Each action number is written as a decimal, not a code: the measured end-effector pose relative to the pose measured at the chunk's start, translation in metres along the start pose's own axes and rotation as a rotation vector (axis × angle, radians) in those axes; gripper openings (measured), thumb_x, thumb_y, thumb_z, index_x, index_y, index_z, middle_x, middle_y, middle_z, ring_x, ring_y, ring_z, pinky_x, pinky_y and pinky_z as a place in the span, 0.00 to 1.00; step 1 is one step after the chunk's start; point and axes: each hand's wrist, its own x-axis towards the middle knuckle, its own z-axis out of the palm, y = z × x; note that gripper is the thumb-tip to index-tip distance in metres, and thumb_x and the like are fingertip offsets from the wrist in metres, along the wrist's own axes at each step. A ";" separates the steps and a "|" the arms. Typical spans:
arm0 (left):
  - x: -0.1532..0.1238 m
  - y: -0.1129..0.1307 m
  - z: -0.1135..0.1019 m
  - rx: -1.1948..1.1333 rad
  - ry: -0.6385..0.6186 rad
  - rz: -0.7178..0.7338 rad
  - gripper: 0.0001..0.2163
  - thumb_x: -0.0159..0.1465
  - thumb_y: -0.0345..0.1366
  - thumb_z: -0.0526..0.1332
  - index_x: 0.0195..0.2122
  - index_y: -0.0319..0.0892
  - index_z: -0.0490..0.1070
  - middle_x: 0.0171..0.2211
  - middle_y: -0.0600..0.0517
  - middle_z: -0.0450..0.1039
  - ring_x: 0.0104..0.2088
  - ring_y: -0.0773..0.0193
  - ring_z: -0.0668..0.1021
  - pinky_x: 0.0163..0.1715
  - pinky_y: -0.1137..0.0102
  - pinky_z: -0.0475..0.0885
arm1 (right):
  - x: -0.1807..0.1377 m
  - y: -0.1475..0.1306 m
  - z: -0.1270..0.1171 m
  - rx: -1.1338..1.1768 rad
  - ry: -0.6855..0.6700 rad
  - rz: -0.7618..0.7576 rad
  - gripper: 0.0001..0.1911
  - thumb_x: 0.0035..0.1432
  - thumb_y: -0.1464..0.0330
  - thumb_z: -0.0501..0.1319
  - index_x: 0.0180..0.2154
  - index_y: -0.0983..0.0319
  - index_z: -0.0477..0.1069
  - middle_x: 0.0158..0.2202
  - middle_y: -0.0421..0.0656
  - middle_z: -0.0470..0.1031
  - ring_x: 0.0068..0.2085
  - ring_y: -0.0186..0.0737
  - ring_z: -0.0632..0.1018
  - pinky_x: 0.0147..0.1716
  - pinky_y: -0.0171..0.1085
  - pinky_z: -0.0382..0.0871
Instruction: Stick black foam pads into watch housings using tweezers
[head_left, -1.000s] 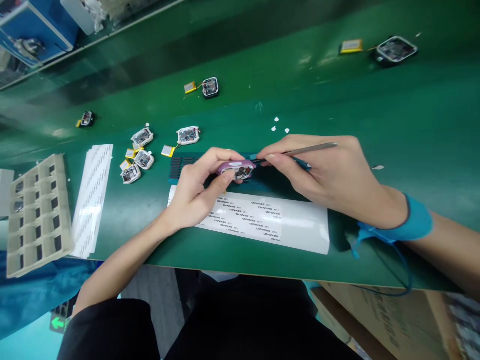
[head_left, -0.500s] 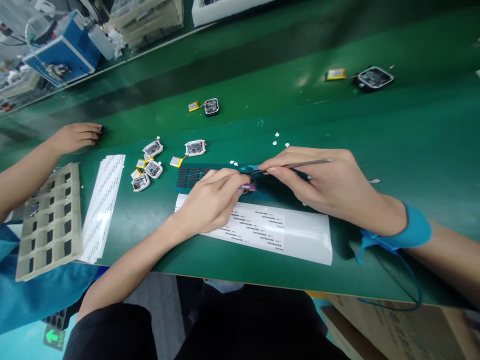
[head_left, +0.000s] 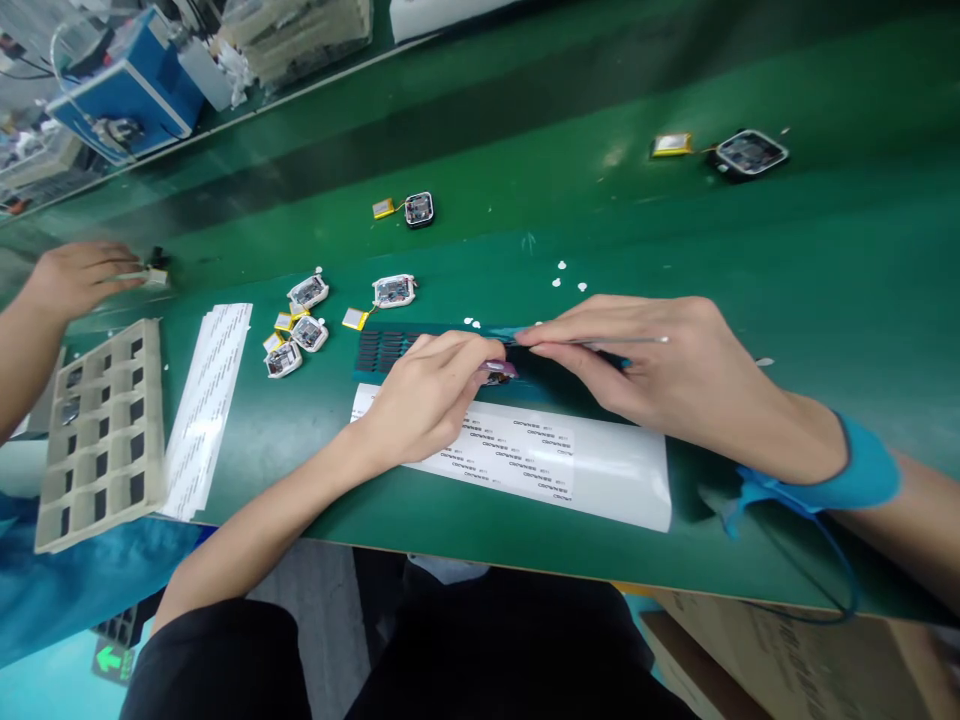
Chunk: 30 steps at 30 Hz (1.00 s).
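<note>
My left hand (head_left: pixel 431 395) is closed around a small electronic device (head_left: pixel 498 374), of which a purplish edge and a bit of circuitry show past the fingertips. Slim metal tweezers (head_left: pixel 622 341) are pinched in my right hand (head_left: pixel 652 370), their tip meeting the device near my left fingers; the exact contact is hidden. Partly under my left hand lies a teal strip (head_left: pixel 382 350) bearing rows of dark pieces. Closer to me, a white sheet of printed labels (head_left: pixel 517 455) rests on the green bench.
White-cased circuit modules (head_left: pixel 307 333) with yellow batteries lie left of centre; a black-cased module (head_left: pixel 419 209) sits farther back, another (head_left: pixel 750 153) at right. Small white tabs (head_left: pixel 556 282) are scattered about. A co-worker's hand (head_left: pixel 82 280) is at left, above a beige compartment tray (head_left: pixel 101 430).
My right hand has shifted slightly right and the tweezers lie flatter. My left hand stays put on the device. The co-worker's hand has drawn back left, now with a small battery-like piece.
</note>
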 end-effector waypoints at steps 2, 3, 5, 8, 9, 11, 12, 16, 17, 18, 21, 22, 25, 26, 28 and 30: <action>0.001 0.001 -0.001 -0.019 -0.006 -0.019 0.12 0.79 0.30 0.48 0.55 0.39 0.70 0.54 0.43 0.80 0.55 0.55 0.80 0.50 0.61 0.68 | -0.004 0.000 0.003 -0.038 -0.002 -0.020 0.13 0.76 0.73 0.60 0.51 0.54 0.82 0.46 0.39 0.85 0.41 0.47 0.86 0.37 0.45 0.84; 0.001 0.001 -0.001 -0.026 -0.011 -0.025 0.12 0.79 0.31 0.48 0.55 0.40 0.70 0.54 0.43 0.80 0.54 0.55 0.80 0.50 0.61 0.68 | -0.006 0.000 0.005 -0.057 0.003 -0.028 0.13 0.76 0.73 0.60 0.51 0.54 0.82 0.45 0.39 0.85 0.41 0.47 0.86 0.36 0.44 0.84; 0.001 0.001 -0.001 -0.022 -0.018 -0.030 0.12 0.80 0.32 0.48 0.54 0.40 0.70 0.53 0.44 0.81 0.53 0.55 0.80 0.49 0.61 0.68 | -0.008 -0.001 0.007 -0.095 0.019 -0.033 0.13 0.76 0.72 0.59 0.52 0.54 0.81 0.45 0.40 0.85 0.40 0.47 0.86 0.35 0.44 0.84; 0.002 -0.001 0.001 0.029 -0.018 -0.031 0.13 0.79 0.31 0.48 0.55 0.40 0.70 0.53 0.43 0.81 0.53 0.54 0.80 0.48 0.60 0.69 | -0.009 -0.001 0.006 -0.175 0.045 -0.080 0.15 0.76 0.74 0.59 0.55 0.54 0.79 0.50 0.41 0.84 0.44 0.49 0.87 0.36 0.45 0.85; 0.002 -0.002 0.002 0.050 -0.015 -0.035 0.13 0.78 0.30 0.48 0.55 0.39 0.70 0.53 0.42 0.80 0.53 0.53 0.80 0.48 0.60 0.69 | -0.007 0.000 0.003 -0.195 0.063 -0.100 0.16 0.75 0.75 0.59 0.56 0.54 0.79 0.52 0.41 0.84 0.45 0.50 0.87 0.37 0.45 0.85; 0.002 0.000 0.004 0.093 -0.008 -0.039 0.13 0.77 0.28 0.49 0.54 0.39 0.71 0.53 0.42 0.81 0.53 0.53 0.80 0.48 0.60 0.70 | -0.004 0.001 -0.004 -0.214 0.120 -0.093 0.17 0.75 0.76 0.61 0.57 0.52 0.78 0.53 0.41 0.83 0.46 0.50 0.86 0.39 0.46 0.84; 0.002 0.002 0.003 0.104 -0.006 -0.020 0.14 0.76 0.27 0.49 0.53 0.39 0.72 0.52 0.42 0.81 0.54 0.52 0.80 0.49 0.59 0.71 | -0.002 0.002 -0.008 -0.212 0.144 -0.065 0.17 0.75 0.75 0.62 0.58 0.51 0.78 0.52 0.40 0.83 0.46 0.50 0.86 0.40 0.46 0.84; -0.001 0.026 -0.008 -0.111 0.052 0.098 0.08 0.75 0.35 0.59 0.42 0.47 0.78 0.44 0.48 0.84 0.53 0.52 0.82 0.54 0.57 0.72 | 0.002 0.002 -0.014 -0.166 0.182 -0.084 0.23 0.73 0.76 0.65 0.63 0.47 0.76 0.52 0.39 0.83 0.46 0.51 0.86 0.41 0.46 0.83; -0.002 0.032 -0.011 -0.210 0.125 0.076 0.06 0.74 0.38 0.62 0.40 0.49 0.78 0.43 0.50 0.84 0.50 0.53 0.82 0.53 0.57 0.73 | 0.002 0.001 -0.012 -0.153 0.170 -0.100 0.26 0.73 0.76 0.65 0.65 0.46 0.74 0.53 0.38 0.83 0.47 0.51 0.86 0.43 0.47 0.83; -0.003 0.036 -0.015 -0.280 0.224 0.026 0.06 0.74 0.40 0.63 0.40 0.50 0.79 0.43 0.51 0.84 0.48 0.54 0.83 0.51 0.58 0.74 | 0.001 0.000 -0.011 -0.141 0.157 -0.112 0.29 0.73 0.77 0.65 0.67 0.45 0.72 0.54 0.38 0.82 0.47 0.51 0.86 0.44 0.47 0.83; -0.002 0.032 -0.022 -0.455 0.551 -0.218 0.11 0.78 0.42 0.55 0.45 0.48 0.76 0.45 0.47 0.82 0.41 0.58 0.81 0.39 0.62 0.73 | 0.001 -0.002 -0.006 -0.146 0.150 -0.169 0.35 0.71 0.78 0.66 0.71 0.44 0.67 0.55 0.38 0.82 0.47 0.52 0.86 0.42 0.49 0.85; 0.000 0.025 -0.023 -0.568 0.593 -0.323 0.11 0.78 0.41 0.53 0.46 0.46 0.75 0.45 0.45 0.81 0.37 0.60 0.79 0.36 0.63 0.71 | 0.002 -0.004 -0.005 -0.155 0.157 -0.195 0.36 0.71 0.78 0.67 0.72 0.45 0.66 0.54 0.39 0.82 0.46 0.53 0.86 0.41 0.49 0.85; 0.007 0.001 -0.023 -1.023 0.553 -0.623 0.07 0.71 0.37 0.58 0.44 0.40 0.72 0.41 0.43 0.81 0.28 0.65 0.72 0.29 0.68 0.67 | 0.005 -0.009 -0.008 -0.179 0.170 -0.234 0.37 0.70 0.79 0.67 0.73 0.46 0.65 0.53 0.40 0.82 0.46 0.54 0.86 0.38 0.50 0.87; 0.009 -0.004 -0.023 -1.110 0.523 -0.677 0.06 0.69 0.35 0.59 0.44 0.39 0.72 0.41 0.43 0.82 0.28 0.66 0.71 0.29 0.69 0.67 | 0.006 -0.012 -0.010 -0.190 0.167 -0.233 0.38 0.70 0.79 0.68 0.73 0.45 0.65 0.54 0.40 0.82 0.47 0.54 0.86 0.39 0.50 0.87; 0.011 -0.007 -0.020 -1.170 0.510 -0.705 0.07 0.68 0.34 0.61 0.44 0.38 0.73 0.41 0.44 0.82 0.28 0.68 0.70 0.28 0.71 0.66 | 0.005 -0.017 -0.015 -0.224 0.164 -0.249 0.40 0.68 0.80 0.69 0.73 0.45 0.65 0.54 0.39 0.81 0.47 0.54 0.87 0.39 0.49 0.88; 0.010 -0.003 -0.017 -1.153 0.494 -0.685 0.06 0.68 0.35 0.64 0.43 0.38 0.74 0.39 0.46 0.82 0.27 0.70 0.69 0.27 0.73 0.65 | 0.002 -0.021 -0.017 -0.261 0.124 -0.261 0.41 0.69 0.79 0.68 0.74 0.46 0.62 0.55 0.39 0.80 0.48 0.53 0.86 0.39 0.47 0.88</action>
